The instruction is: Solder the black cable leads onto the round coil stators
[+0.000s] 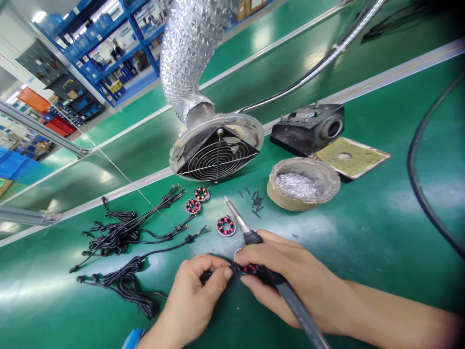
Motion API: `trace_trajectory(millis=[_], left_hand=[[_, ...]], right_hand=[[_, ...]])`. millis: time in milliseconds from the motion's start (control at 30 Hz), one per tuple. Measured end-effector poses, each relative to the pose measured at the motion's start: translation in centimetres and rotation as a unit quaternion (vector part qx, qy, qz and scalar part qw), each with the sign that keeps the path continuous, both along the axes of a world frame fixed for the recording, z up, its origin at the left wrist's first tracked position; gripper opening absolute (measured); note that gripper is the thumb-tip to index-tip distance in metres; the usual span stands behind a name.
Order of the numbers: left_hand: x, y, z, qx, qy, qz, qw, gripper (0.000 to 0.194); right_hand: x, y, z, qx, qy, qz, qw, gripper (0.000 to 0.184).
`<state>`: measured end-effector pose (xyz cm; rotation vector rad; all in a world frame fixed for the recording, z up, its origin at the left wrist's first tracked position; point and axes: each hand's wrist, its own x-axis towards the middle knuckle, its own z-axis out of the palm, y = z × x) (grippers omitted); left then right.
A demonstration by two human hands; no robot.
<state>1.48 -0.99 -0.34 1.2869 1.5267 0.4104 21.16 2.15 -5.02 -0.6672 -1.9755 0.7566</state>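
Observation:
My right hand is closed round a soldering iron whose metal tip points up and left, and its fingers also pinch a small round coil with red windings. My left hand is closed on a black wire end that meets that coil. A loose coil lies just beyond the iron's tip. Two more coils sit further back.
Bundles of black cables lie left on the green mat. A fume extractor fan with a foil duct stands behind. A bowl of solder dross, an iron stand, a sponge tray and small black sleeves are at right.

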Motion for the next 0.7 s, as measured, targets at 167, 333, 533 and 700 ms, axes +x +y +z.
trace_trajectory(millis=[167,333,533,700], left_hand=[[0.6,-0.2,0.3,0.054,0.040,-0.013,0.998,0.029],[0.8,-0.4,0.2,0.087,0.084,-0.032,0.992,0.030],[0.7,-0.6,0.1,0.144,0.127,-0.065,0.979,0.027],[0.9,-1.4,-0.1,0.177,0.149,-0.073,0.970,0.025]], right_hand=[[-0.2,-0.3,-0.4,0.005,0.006,-0.011,1.000,0.023],[-0.3,-0.4,-0.6,0.006,0.014,0.002,1.000,0.025],[-0.3,0.2,0.3,-0.008,-0.014,0.036,0.999,0.026],[-0.4,-0.4,0.5,-0.002,-0.018,0.028,0.999,0.024]])
